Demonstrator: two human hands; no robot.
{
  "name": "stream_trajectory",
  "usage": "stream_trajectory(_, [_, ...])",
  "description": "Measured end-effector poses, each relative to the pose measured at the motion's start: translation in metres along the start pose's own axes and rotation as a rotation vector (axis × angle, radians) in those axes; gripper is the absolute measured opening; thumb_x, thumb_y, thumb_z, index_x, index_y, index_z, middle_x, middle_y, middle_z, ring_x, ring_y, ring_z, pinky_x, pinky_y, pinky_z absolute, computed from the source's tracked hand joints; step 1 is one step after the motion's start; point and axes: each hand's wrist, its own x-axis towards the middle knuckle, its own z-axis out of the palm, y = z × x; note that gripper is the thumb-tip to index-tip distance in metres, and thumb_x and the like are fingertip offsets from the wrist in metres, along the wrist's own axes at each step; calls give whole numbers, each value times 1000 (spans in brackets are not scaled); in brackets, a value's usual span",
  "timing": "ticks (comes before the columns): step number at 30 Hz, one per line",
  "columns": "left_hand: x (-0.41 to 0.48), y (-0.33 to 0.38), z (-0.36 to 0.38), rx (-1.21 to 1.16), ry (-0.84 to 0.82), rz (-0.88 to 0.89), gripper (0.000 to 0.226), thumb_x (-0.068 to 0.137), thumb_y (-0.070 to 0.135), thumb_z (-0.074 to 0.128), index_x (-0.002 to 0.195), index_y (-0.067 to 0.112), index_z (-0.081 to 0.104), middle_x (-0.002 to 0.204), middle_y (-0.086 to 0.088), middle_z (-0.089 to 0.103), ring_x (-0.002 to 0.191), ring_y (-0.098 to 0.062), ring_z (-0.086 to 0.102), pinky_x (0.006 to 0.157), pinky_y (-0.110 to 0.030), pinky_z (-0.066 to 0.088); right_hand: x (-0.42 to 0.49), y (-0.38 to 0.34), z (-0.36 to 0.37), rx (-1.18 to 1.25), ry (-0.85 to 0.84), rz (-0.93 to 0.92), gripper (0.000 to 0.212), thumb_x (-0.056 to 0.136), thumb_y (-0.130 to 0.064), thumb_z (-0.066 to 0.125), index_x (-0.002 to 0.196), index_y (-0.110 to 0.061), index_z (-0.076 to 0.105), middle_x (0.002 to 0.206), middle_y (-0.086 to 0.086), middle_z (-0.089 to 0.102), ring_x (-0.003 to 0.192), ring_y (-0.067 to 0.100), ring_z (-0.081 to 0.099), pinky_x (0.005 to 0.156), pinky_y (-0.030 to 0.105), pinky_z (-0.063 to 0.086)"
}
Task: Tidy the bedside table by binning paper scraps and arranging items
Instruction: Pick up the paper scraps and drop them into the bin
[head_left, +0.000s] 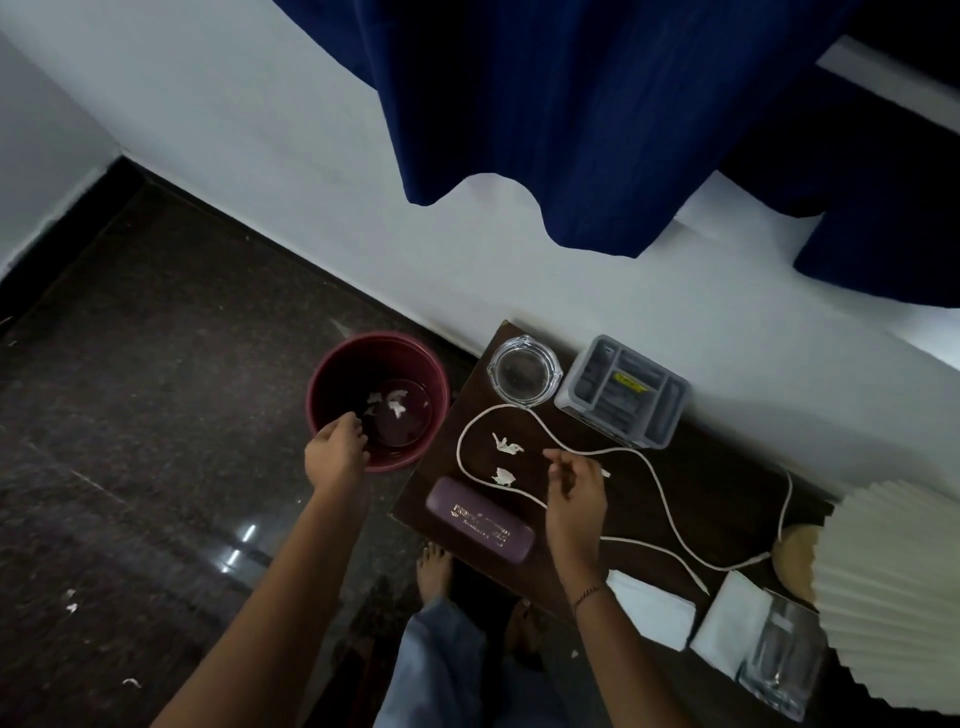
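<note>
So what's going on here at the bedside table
A person is clearing torn paper off a dark wooden bedside table. Their left hand is at the rim of a maroon bin on the floor, which already holds a few scraps. Their right hand hovers over the table, fingers loosely curled. Two paper scraps lie inside a loop of white cord, near a purple glasses case. More scraps lie on the floor.
</note>
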Motion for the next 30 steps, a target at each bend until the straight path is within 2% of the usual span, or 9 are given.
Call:
stream_trajectory(3, [-11, -10, 7, -20, -55, -20, 32, 90, 13, 49, 117, -1, 56, 81, -3, 60, 81, -15, 61, 75, -30, 50, 16, 16, -26, -94, 116, -1, 23, 86, 6, 50, 96, -6, 66, 105, 14, 55, 74, 2, 52, 74, -3, 34])
stream_trajectory(5, [-18, -17, 13, -32, -97, -51, 31, 91, 11, 48, 118, -3, 54, 78, -5, 59, 73, -14, 59, 71, -27, 50, 25, 29, -40, -160, 128, 56, 26, 85, 7, 49, 98, -6, 67, 110, 17, 54, 78, 10, 53, 76, 4, 34])
stream_trajectory(8, [-29, -27, 26, -28, -152, -100, 32, 90, 9, 48, 119, -5, 53, 77, -8, 59, 71, -17, 59, 69, -27, 49, 33, 48, -53, -295, 33, 86, 29, 86, 7, 47, 102, -8, 67, 117, 16, 51, 94, 22, 58, 85, 21, 39])
stream_trajectory(13, [-43, -42, 44, 37, -259, -118, 32, 90, 8, 47, 117, -8, 53, 78, -12, 61, 70, -19, 60, 67, -27, 48, 37, 61, -52, -429, -192, 29, 31, 86, 7, 44, 104, -4, 67, 124, 15, 47, 112, 28, 50, 98, 21, 33])
stream_trajectory(17, [-48, -51, 50, 116, -308, -95, 32, 90, 7, 46, 117, -8, 54, 104, -24, 63, 90, -29, 63, 74, -29, 49, 37, 66, -45, -498, -316, 32, 32, 87, 7, 43, 108, -2, 66, 141, 10, 39, 124, 25, 44, 103, 18, 28])
stream_trajectory(20, [-49, -55, 53, 185, -344, -72, 31, 91, 10, 44, 115, -5, 56, 103, -20, 63, 78, -18, 63, 70, -24, 46, 41, 69, -46, -531, -338, 32, 39, 87, 10, 40, 119, -1, 58, 145, 8, 37, 126, 23, 45, 104, 18, 29])
stream_trajectory(23, [-49, -56, 53, 213, -350, -57, 29, 91, 9, 44, 113, -4, 57, 99, -17, 64, 75, -14, 62, 68, -22, 45, 47, 70, -50, -607, -358, -3, 46, 87, 10, 37, 129, -3, 49, 145, 6, 39, 126, 24, 46, 107, 26, 33])
stream_trajectory(26, [-51, -58, 52, 235, -369, -51, 28, 90, 4, 44, 114, -5, 56, 94, -16, 66, 76, -16, 62, 71, -23, 47, 47, 60, -52, -557, -347, -44, 45, 85, 11, 38, 126, -3, 53, 140, 7, 46, 123, 24, 49, 107, 26, 34])
stream_trajectory(30, [-62, -59, 61, 264, -457, -100, 19, 90, 6, 51, 106, -2, 58, 77, -10, 62, 59, -11, 66, 66, -24, 49, 29, 31, -41, -417, -340, -294, 44, 82, 11, 45, 120, -8, 60, 128, 7, 58, 118, 23, 52, 104, 25, 37])
